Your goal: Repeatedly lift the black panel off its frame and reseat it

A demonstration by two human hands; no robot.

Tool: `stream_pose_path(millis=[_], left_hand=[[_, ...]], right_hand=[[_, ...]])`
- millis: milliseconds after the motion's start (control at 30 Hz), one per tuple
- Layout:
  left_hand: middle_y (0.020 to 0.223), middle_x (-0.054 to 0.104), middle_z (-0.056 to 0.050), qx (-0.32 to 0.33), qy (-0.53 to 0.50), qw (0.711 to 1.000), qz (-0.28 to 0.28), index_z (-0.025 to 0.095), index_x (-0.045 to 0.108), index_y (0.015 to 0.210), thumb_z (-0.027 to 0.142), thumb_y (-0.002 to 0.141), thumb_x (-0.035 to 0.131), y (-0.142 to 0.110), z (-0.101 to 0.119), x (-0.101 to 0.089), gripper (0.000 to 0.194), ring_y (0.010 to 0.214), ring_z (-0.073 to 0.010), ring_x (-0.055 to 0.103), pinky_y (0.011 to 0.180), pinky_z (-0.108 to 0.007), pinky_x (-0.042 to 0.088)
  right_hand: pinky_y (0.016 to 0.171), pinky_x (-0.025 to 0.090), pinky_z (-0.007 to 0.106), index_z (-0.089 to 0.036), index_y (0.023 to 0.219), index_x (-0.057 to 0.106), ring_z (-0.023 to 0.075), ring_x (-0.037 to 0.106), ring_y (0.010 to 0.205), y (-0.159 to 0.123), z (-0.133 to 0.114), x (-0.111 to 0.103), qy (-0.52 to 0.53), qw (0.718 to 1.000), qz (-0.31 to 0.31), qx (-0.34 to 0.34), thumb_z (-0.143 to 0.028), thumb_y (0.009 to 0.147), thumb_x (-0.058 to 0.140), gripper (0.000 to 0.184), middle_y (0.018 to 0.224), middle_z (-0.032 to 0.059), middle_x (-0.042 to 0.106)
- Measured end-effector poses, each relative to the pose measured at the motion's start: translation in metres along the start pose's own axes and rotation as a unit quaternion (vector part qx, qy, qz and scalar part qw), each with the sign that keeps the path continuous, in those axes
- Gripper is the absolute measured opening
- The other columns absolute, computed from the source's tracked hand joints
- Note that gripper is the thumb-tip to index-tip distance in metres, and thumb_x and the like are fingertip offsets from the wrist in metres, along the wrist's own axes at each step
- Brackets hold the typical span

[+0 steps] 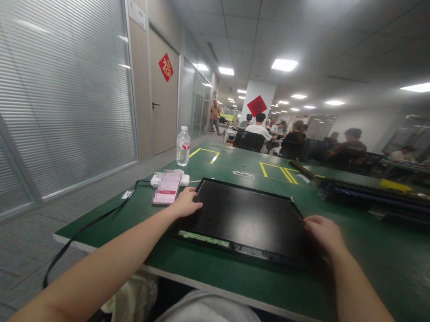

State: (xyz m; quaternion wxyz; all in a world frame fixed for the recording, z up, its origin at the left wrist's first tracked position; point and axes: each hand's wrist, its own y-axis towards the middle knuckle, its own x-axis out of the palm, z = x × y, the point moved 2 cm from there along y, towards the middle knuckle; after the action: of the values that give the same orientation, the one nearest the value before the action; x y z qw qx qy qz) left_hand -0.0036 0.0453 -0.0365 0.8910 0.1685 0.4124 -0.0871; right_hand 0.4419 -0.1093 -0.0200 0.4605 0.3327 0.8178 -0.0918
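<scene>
On the green bench (114, 230), we are gripping the LCD panel (245, 219)'s left edge with our left hand (188, 203); our right hand (324, 232) is pinching its right edge.

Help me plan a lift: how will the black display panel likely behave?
The display panel is probably stiff: its edges run straight between the left hand and right hand. Its shiny face may be slippery. The green circuit board exposed along its near edge looks fragile if squeezed.

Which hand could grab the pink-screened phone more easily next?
Left, I think. The left hand is just beside the phone; the right hand is across the flat, black, rectangular panel.
</scene>
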Motion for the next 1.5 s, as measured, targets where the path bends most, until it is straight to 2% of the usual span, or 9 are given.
stream_pose_path(millis=[67, 133, 233, 400, 600, 767, 1000, 1233, 1500], left_hand=[[0.143, 0.048, -0.017, 0.017, -0.001, 1.000, 0.000, 0.017, 0.061, 0.129, 0.033, 0.070, 0.068, -0.003, 0.004, -0.001, 0.062, 0.133, -0.0369, 0.048, 0.112, -0.045, 0.038], [0.149, 0.042, -0.017, 0.031, 0.012, 0.999, -0.011, 0.020, 0.053, 0.140, 0.034, 0.072, 0.069, -0.007, 0.008, -0.003, 0.071, 0.135, -0.0374, 0.045, 0.112, -0.047, 0.036], [0.152, 0.040, -0.016, 0.062, 0.056, 0.995, -0.053, 0.022, 0.061, 0.133, 0.039, 0.071, 0.072, -0.013, 0.013, -0.007, 0.065, 0.138, -0.0408, 0.040, 0.114, -0.051, 0.031], [0.150, 0.046, -0.012, 0.156, 0.034, 0.980, -0.120, 0.027, 0.067, 0.126, 0.038, 0.069, 0.078, -0.021, 0.023, -0.018, 0.059, 0.140, -0.0364, 0.039, 0.116, -0.047, 0.029], [0.153, 0.044, -0.010, 0.195, 0.018, 0.957, -0.213, 0.031, 0.063, 0.133, 0.038, 0.066, 0.081, -0.027, 0.027, -0.027, 0.069, 0.141, -0.0337, 0.039, 0.115, -0.043, 0.031], [0.157, 0.039, -0.013, 0.233, 0.033, 0.935, -0.264, 0.027, 0.056, 0.139, 0.040, 0.063, 0.084, -0.026, 0.025, -0.032, 0.082, 0.143, -0.0345, 0.038, 0.115, -0.044, 0.031], [0.157, 0.039, -0.014, 0.264, 0.030, 0.919, -0.291, 0.025, 0.051, 0.144, 0.038, 0.061, 0.086, -0.023, 0.023, -0.036, 0.091, 0.144, -0.0330, 0.037, 0.117, -0.042, 0.029], [0.158, 0.038, -0.012, 0.275, 0.005, 0.924, -0.266, 0.026, 0.056, 0.139, 0.030, 0.058, 0.088, -0.026, 0.030, -0.039, 0.088, 0.143, -0.0337, 0.038, 0.116, -0.043, 0.030], [0.158, 0.038, -0.009, 0.310, -0.009, 0.913, -0.267, 0.029, 0.057, 0.138, 0.025, 0.058, 0.085, -0.026, 0.029, -0.036, 0.085, 0.141, -0.0336, 0.040, 0.116, -0.043, 0.032]], right_hand=[[0.068, 0.045, 0.029, -0.023, 0.079, 0.077, 0.0227, 0.068, 0.082, 0.001, 0.002, 0.001, -0.001, 1.000, 0.001, 0.007, -0.021, 0.072, 0.059, 0.020, 0.083, 0.0046, 0.076], [0.068, 0.046, 0.029, -0.024, 0.081, 0.077, 0.0237, 0.068, 0.084, 0.001, 0.004, 0.002, -0.003, 1.000, 0.003, 0.013, -0.022, 0.071, 0.059, 0.021, 0.086, 0.0053, 0.076], [0.067, 0.047, 0.031, -0.024, 0.083, 0.078, 0.0255, 0.068, 0.085, 0.000, 0.004, 0.003, -0.020, 1.000, 0.003, 0.013, -0.025, 0.072, 0.058, 0.023, 0.091, 0.0063, 0.076], [0.078, 0.048, 0.033, -0.024, 0.091, 0.078, 0.0265, 0.068, 0.094, -0.001, -0.003, 0.003, -0.044, 0.999, -0.010, -0.010, -0.028, 0.078, 0.057, 0.025, 0.101, 0.0066, 0.076], [0.096, 0.048, 0.033, -0.025, 0.099, 0.080, 0.0261, 0.067, 0.108, 0.001, -0.003, 0.016, -0.020, 0.993, -0.074, -0.086, -0.023, 0.074, 0.061, 0.031, 0.112, 0.0047, 0.075], [0.105, 0.043, 0.037, -0.022, 0.103, 0.080, 0.0286, 0.062, 0.119, 0.004, 0.003, 0.024, -0.027, 0.988, -0.100, -0.112, -0.025, 0.076, 0.058, 0.035, 0.125, 0.0067, 0.070], [0.105, 0.043, 0.036, -0.022, 0.104, 0.080, 0.0286, 0.062, 0.119, 0.005, 0.004, 0.024, -0.019, 0.988, -0.099, -0.118, -0.025, 0.075, 0.059, 0.035, 0.124, 0.0064, 0.070], [0.107, 0.041, 0.036, -0.022, 0.104, 0.079, 0.0277, 0.061, 0.120, 0.006, 0.005, 0.025, -0.015, 0.988, -0.105, -0.110, -0.025, 0.076, 0.059, 0.035, 0.125, 0.0069, 0.070], [0.103, 0.044, 0.035, -0.023, 0.100, 0.080, 0.0270, 0.064, 0.115, 0.006, 0.005, 0.025, -0.011, 0.989, -0.092, -0.117, -0.024, 0.075, 0.059, 0.032, 0.118, 0.0061, 0.073]])
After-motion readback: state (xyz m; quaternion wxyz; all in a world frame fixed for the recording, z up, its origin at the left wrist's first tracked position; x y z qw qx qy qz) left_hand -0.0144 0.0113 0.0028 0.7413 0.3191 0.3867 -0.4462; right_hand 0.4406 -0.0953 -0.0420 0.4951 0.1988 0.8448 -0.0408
